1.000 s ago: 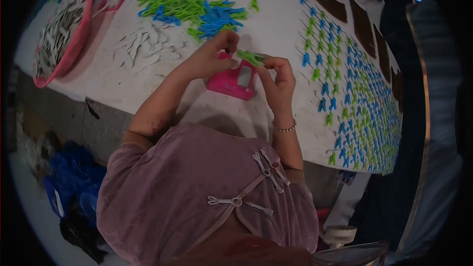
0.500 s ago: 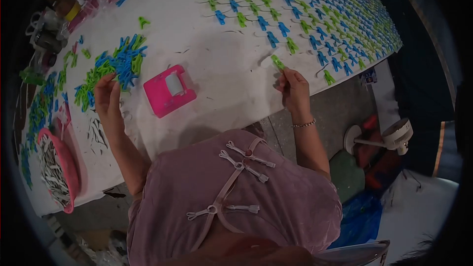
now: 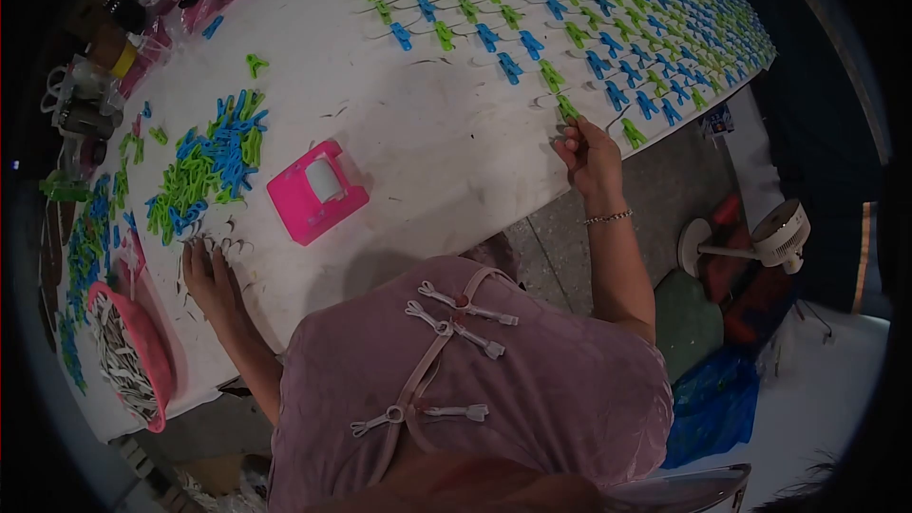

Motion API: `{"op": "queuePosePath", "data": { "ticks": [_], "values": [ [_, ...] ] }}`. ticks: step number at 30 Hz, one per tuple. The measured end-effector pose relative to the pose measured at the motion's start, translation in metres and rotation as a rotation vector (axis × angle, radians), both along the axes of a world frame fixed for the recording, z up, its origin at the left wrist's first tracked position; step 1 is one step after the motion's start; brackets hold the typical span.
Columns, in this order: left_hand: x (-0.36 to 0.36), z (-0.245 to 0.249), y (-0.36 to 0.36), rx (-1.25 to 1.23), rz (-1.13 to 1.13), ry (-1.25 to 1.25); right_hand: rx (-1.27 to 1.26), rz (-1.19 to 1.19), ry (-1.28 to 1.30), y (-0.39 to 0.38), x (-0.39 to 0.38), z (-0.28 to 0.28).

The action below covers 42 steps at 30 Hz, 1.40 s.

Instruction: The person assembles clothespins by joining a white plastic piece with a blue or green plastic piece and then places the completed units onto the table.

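My right hand (image 3: 591,160) pinches a green plastic clothespin (image 3: 567,108) at the near end of a row of green and blue clothespins on the white table. My left hand (image 3: 211,287) is low over the table at the left, fingers apart, at some thin curved strips (image 3: 224,236). Its fingertips partly hide the strips. Just beyond it lies a heap of green and blue clothespins (image 3: 204,166). A pink tape dispenser (image 3: 294,199) with a pale roll stands between my hands.
Rows of clothespins (image 3: 617,38) with thin strips cover the far right of the table (image 3: 427,152). A pink basket (image 3: 152,351) of pale strips sits at the left edge. Bottles and bagged items (image 3: 90,119) stand at far left. A white fan (image 3: 781,233) is off the right side.
My right hand has moved right with the green clothespin, to the end of a row. My left hand has come down from beside the heap to the thin strips.
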<state>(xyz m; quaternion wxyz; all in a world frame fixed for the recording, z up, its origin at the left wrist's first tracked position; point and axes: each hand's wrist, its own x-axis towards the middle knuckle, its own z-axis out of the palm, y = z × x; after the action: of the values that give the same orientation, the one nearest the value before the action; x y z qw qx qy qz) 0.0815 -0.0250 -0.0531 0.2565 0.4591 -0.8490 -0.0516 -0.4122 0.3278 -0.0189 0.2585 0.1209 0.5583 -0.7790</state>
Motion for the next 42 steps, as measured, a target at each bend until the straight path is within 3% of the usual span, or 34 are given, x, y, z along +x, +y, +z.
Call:
{"op": "queuePosePath", "data": {
  "ticks": [10, 16, 18, 22, 24, 29, 31, 33, 34, 36, 40, 42],
  "values": [
    [-0.011, 0.011, 0.015, 0.020, 0.047, 0.079, -0.008, -0.002, -0.005, -0.001, 0.001, 0.003],
    [-0.009, 0.017, 0.022, 0.054, 0.057, 0.111, 0.114, -0.005, 0.110, -0.009, 0.017, 0.008],
    [-0.003, 0.013, 0.019, -0.113, -0.051, 0.019, 0.137, 0.074, 0.252, -0.013, 0.027, 0.005],
    [-0.009, 0.017, 0.029, -0.092, 0.036, 0.051, 0.062, 0.206, 0.365, -0.037, 0.054, 0.005],
    [-0.021, 0.025, 0.038, 0.117, 0.129, 0.287, 0.083, 0.285, 0.538, -0.051, 0.064, 0.002],
    [-0.047, 0.056, 0.044, -0.135, 0.026, 0.353, 0.075, 0.540, 0.743, -0.089, 0.086, 0.011],
    [-0.056, 0.066, 0.040, -0.173, 0.010, 0.485, 0.082, 0.640, 0.823, -0.107, 0.097, 0.019],
    [-0.075, 0.078, 0.047, 0.209, 0.023, 0.900, 0.087, 0.718, 1.333, -0.129, 0.106, 0.029],
    [-0.084, 0.083, 0.049, 0.328, 0.009, 0.986, 0.059, 0.752, 1.343, -0.140, 0.114, 0.037],
    [-0.102, 0.093, 0.058, 0.480, -0.068, 1.077, -0.072, 0.736, 1.655, -0.159, 0.134, 0.054],
    [-0.127, 0.090, 0.067, 0.576, -0.231, 1.084, -0.178, 0.763, 1.748, -0.182, 0.163, 0.072],
    [-0.134, 0.088, 0.071, 0.564, -0.270, 1.035, -0.191, 0.858, 1.617, -0.187, 0.171, 0.078]
  ]
}}
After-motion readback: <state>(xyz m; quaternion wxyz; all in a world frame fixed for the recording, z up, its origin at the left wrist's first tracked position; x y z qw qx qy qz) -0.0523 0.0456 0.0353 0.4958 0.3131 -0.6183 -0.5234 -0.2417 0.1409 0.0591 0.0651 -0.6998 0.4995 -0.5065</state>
